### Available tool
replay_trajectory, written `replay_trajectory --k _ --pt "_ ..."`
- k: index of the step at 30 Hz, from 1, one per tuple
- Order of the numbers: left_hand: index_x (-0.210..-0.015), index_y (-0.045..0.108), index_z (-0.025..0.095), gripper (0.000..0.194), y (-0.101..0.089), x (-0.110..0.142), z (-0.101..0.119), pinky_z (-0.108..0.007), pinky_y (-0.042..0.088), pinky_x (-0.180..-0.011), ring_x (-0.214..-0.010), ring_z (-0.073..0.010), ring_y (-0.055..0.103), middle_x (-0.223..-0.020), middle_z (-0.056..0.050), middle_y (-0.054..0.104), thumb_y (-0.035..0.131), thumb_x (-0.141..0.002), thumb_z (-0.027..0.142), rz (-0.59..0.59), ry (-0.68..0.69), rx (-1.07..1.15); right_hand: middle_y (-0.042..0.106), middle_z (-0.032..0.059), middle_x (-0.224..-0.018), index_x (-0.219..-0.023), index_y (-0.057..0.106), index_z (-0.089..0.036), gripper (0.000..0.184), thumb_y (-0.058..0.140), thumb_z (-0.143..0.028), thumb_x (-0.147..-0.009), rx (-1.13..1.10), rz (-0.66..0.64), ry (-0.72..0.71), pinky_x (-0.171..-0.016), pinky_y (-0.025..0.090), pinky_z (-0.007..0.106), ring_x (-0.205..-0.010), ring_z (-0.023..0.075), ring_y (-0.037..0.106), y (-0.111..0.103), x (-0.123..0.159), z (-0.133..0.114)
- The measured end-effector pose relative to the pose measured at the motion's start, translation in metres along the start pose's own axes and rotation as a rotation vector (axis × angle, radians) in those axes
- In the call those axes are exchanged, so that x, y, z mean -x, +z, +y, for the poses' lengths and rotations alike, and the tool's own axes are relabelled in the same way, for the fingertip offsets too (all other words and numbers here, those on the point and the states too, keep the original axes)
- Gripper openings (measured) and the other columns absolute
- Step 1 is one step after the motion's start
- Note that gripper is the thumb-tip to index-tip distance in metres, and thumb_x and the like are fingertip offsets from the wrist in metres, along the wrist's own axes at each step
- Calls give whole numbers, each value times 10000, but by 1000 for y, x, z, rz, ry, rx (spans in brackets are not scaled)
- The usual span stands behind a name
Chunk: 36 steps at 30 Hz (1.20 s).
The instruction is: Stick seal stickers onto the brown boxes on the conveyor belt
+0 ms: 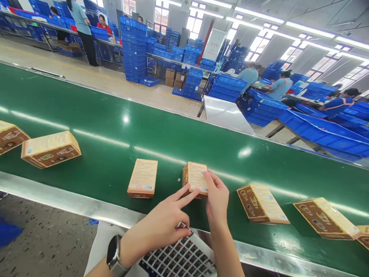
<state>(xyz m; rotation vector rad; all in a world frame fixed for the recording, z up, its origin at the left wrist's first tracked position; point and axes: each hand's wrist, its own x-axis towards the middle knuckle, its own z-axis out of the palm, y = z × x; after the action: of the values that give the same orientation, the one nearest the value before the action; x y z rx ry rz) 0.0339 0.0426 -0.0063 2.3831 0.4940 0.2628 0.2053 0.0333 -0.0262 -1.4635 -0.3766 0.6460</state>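
A small tan carton (195, 177) lies on the green conveyor belt (115, 134) right in front of me. My right hand (216, 200) rests on its right edge, fingers against the barcode side. My left hand (161, 227), with a watch on the wrist, reaches its index finger to the carton's near left corner while its other fingers curl over a sheet of small stickers (181, 257). Another carton (143, 177) lies flat just to the left.
More cartons lie along the belt: two at the left (51, 149), (10, 136), several at the right (261, 204), (327, 218). A steel rail (66, 202) edges the belt. Beyond it stand stacked blue crates (134, 50) and seated workers (281, 86).
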Motion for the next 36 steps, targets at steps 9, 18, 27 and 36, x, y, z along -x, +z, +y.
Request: replay_trajectory --k 9,18,27,36 --pt "-679 777 161 119 5 -17 6 -393 338 -1215 -1507 -294 242 -1610 -71 256 782 -794 131 7 80 -25 721 109 -819 -791 655 -190 422 680 -580 -633 364 40 -170 -613 537 367 -767 303 685 -19 -6 -12" --pt "-731 765 163 76 13 -22 5 -447 311 -1218 -1478 -313 327 -1608 -74 302 790 -799 139 44 84 108 722 131 -833 -1174 539 -133 518 536 -459 -771 632 159 -362 -718 497 434 -792 337 682 -33 -17 -31" --pt "-841 689 179 245 -5 15 20 -231 419 -649 -713 -151 592 -750 6 679 534 -939 342 208 -383 499 733 20 -1029 -1240 600 -286 250 581 -291 -991 721 -728 -715 -785 580 288 -909 196 714 -75 55 -34" --pt "-749 625 169 292 -7 34 17 -238 306 -558 -586 -127 429 -626 27 553 504 -856 413 150 -507 592 698 25 -907 -1184 567 -257 204 417 -194 -1060 784 -759 -937 -723 555 322 -801 198 676 -67 59 -24"
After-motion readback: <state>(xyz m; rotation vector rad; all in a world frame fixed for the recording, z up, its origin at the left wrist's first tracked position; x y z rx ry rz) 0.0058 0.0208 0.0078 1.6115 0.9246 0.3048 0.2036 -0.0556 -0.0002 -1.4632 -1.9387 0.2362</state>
